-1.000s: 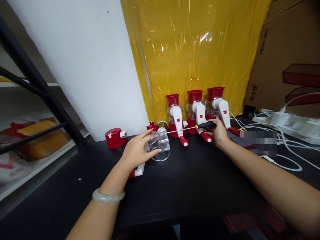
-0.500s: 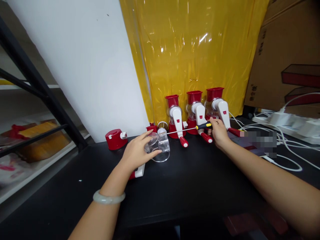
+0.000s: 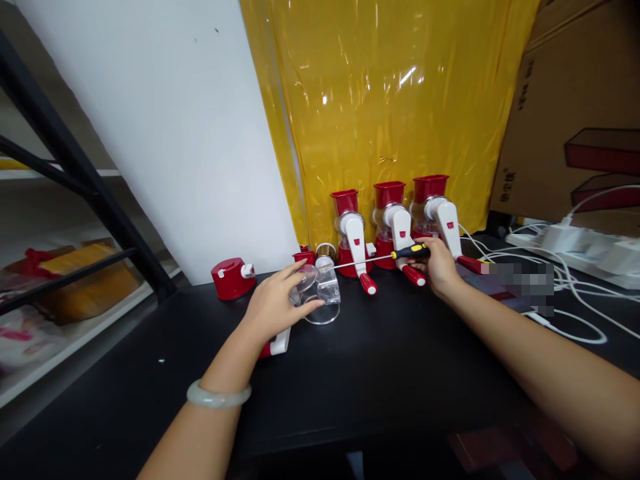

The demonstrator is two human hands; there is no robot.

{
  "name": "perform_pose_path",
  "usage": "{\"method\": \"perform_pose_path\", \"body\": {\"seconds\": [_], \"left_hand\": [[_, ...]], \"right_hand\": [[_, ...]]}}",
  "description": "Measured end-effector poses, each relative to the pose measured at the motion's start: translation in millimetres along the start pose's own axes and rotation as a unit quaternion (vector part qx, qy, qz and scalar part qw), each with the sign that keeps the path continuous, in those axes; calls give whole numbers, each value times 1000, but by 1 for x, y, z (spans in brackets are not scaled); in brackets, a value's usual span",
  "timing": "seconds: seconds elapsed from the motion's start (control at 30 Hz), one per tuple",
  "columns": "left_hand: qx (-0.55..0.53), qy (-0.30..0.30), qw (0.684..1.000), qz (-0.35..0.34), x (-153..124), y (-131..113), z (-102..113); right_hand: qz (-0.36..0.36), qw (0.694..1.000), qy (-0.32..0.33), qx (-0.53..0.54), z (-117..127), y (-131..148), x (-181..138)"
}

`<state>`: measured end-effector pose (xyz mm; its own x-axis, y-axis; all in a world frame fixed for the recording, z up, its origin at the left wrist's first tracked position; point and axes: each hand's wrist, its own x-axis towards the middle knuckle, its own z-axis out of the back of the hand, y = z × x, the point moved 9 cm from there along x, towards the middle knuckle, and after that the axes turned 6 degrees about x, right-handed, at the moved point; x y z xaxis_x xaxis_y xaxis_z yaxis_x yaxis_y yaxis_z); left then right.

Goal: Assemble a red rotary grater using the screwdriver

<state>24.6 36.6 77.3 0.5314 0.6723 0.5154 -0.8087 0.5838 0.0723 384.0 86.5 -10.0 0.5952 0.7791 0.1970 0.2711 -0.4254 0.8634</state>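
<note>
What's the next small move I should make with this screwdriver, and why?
I'd probably check that the screwdriver tip is seated before turning it. The right hand aims its shaft at the upper edge of the clear plastic part, which the left hand holds, but the tip is too small to tell whether it's touching.

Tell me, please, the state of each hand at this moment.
Left hand: holding the clear plastic part.
Right hand: closed, holding the screwdriver.
</note>
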Motion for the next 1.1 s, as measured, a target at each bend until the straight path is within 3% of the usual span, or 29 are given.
{"method": "perform_pose_path", "body": {"seconds": [0.3,0.5,0.63,1.1], "left_hand": [[-1,2,1000,1,0,1,-1],[-1,-3,1000,4,0,2,0],[3,-4,1000,4,0,2,0],[-2,3,1000,5,-1,2,-2]], "right_hand": [[79,994,-9,-80,4,13,-2],[23,1000,-10,-7,4,1,0],[37,999,-6,30,2,5,0],[44,996,-19,-71,4,10,-2]]}}
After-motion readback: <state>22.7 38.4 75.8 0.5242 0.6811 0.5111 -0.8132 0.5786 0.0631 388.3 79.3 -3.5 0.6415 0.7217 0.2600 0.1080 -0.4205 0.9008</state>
